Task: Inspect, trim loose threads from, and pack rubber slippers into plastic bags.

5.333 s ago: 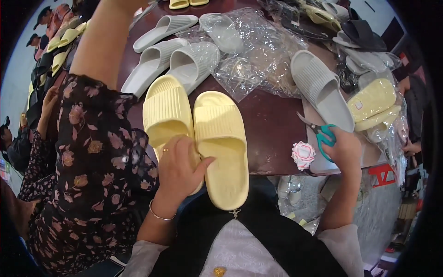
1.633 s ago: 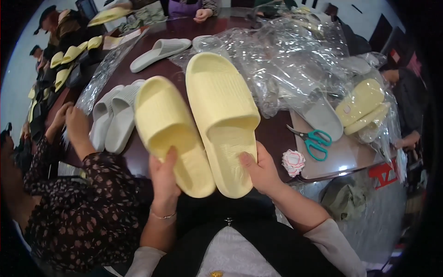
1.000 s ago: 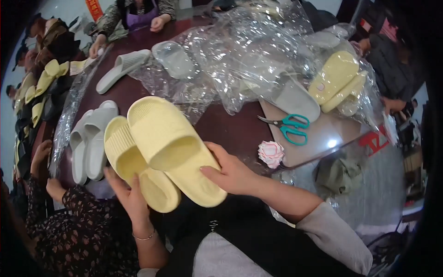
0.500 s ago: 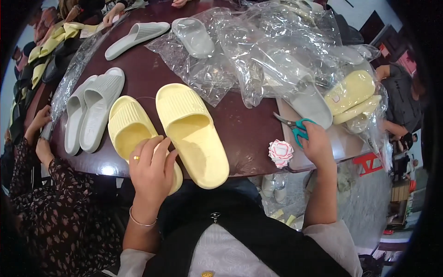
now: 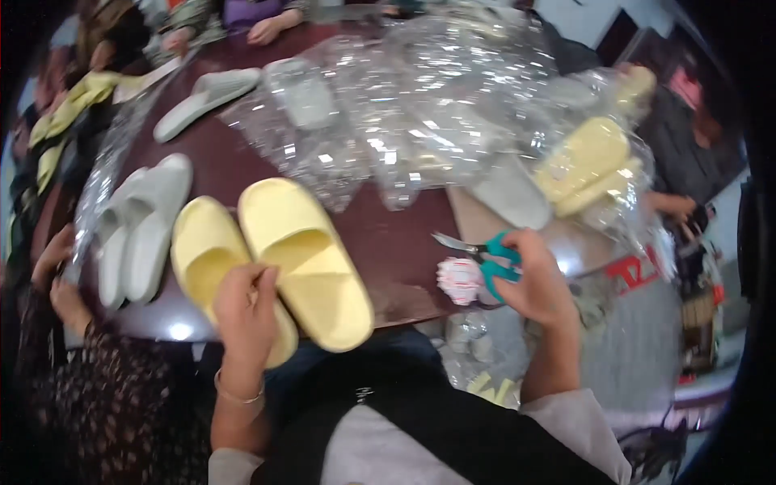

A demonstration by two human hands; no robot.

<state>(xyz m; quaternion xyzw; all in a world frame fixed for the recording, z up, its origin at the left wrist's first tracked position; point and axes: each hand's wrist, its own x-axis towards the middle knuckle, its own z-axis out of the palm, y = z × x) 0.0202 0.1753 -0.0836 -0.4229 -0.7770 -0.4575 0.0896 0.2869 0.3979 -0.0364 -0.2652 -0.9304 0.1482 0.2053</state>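
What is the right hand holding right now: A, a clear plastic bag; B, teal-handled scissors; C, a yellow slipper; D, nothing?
B: the right hand grips the teal-handled scissors at the table edge, while the left hand rests on the yellow slippers.

A dark brown table (image 5: 388,242) with a rounded near edge carries everything. Under the fingers of the left hand (image 5: 242,311) lie two yellow slippers (image 5: 275,267) side by side, toes pointing away; the fingertips rest where the two meet. Just beyond that hand's outer side sits a pair of pale grey slippers (image 5: 137,230), close together. Farther off, past the fingertips, another grey slipper (image 5: 206,97) lies alone. A heap of clear plastic bags (image 5: 420,121) covers the far middle. By the fingers of the right hand (image 5: 533,283) are teal-handled scissors (image 5: 485,255), a small pink-and-white roll (image 5: 459,280), and beyond them bagged yellow slippers (image 5: 586,166).
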